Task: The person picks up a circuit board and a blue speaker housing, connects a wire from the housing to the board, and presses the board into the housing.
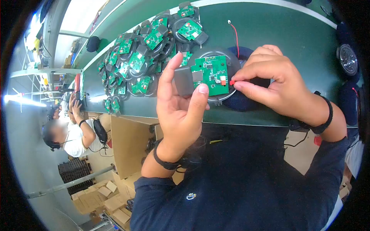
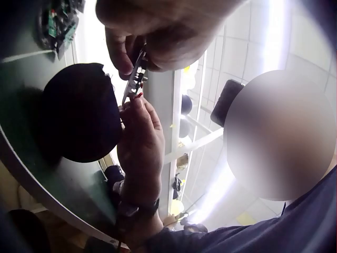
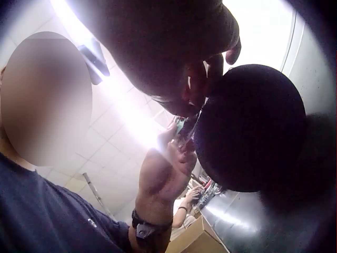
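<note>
In the head view a green circuit board [image 1: 212,73] with a grey block [image 1: 184,81] at its left side lies over a round dark housing [image 1: 232,61]. The left hand [image 1: 179,104] holds the board, its thumb on the lower left corner. Thumb and forefinger of the right hand [image 1: 275,79] pinch a small red plug [image 1: 232,82] beside the connector on the board's right edge; whether they touch is unclear. The left wrist view shows the board [image 2: 136,76] edge-on between both hands. A dark round pad [image 1: 241,101] is behind the housing.
Many housings with green boards [image 1: 137,61] are piled on the green table [image 1: 266,27] at the left. A red wire [image 1: 236,38] extends above the pad. Round speaker parts [image 1: 348,59] stand at the right edge. Another person [image 1: 79,134] and cardboard boxes [image 1: 90,198] are at the left.
</note>
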A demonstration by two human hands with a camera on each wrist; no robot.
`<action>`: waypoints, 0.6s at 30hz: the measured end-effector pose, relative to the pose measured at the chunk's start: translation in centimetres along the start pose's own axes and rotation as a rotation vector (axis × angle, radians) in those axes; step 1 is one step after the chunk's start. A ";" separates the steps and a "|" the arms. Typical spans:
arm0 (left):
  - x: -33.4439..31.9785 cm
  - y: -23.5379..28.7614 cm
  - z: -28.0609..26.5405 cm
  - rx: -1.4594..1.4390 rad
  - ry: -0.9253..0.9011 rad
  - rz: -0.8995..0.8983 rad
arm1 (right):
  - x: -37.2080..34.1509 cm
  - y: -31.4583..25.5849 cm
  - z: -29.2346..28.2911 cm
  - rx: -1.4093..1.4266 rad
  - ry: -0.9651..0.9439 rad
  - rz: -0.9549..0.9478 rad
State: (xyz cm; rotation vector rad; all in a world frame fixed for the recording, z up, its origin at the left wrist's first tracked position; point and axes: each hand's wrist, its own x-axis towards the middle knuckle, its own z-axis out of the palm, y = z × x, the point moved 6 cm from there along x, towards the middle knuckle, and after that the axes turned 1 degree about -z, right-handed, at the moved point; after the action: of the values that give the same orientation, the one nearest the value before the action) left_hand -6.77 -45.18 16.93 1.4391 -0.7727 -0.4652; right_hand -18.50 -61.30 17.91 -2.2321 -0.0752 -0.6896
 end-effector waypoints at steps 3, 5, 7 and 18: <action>-0.2 0.5 0.5 0.072 0.006 0.035 | 0.1 -0.3 -0.2 -0.009 0.005 -0.040; -0.4 0.5 0.7 0.092 0.000 0.053 | 0.0 0.1 -0.2 0.060 -0.003 0.009; -0.5 0.8 1.0 0.090 -0.028 0.123 | 0.0 0.3 -0.2 0.127 -0.011 0.057; -0.7 1.4 2.0 0.222 -0.009 0.236 | -0.5 -0.4 -0.7 -0.093 0.011 0.005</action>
State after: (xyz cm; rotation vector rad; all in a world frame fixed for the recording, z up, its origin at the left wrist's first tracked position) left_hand -8.89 -45.98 18.09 1.5269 -1.0124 -0.2092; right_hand -19.39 -61.44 18.32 -2.3165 -0.0321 -0.7156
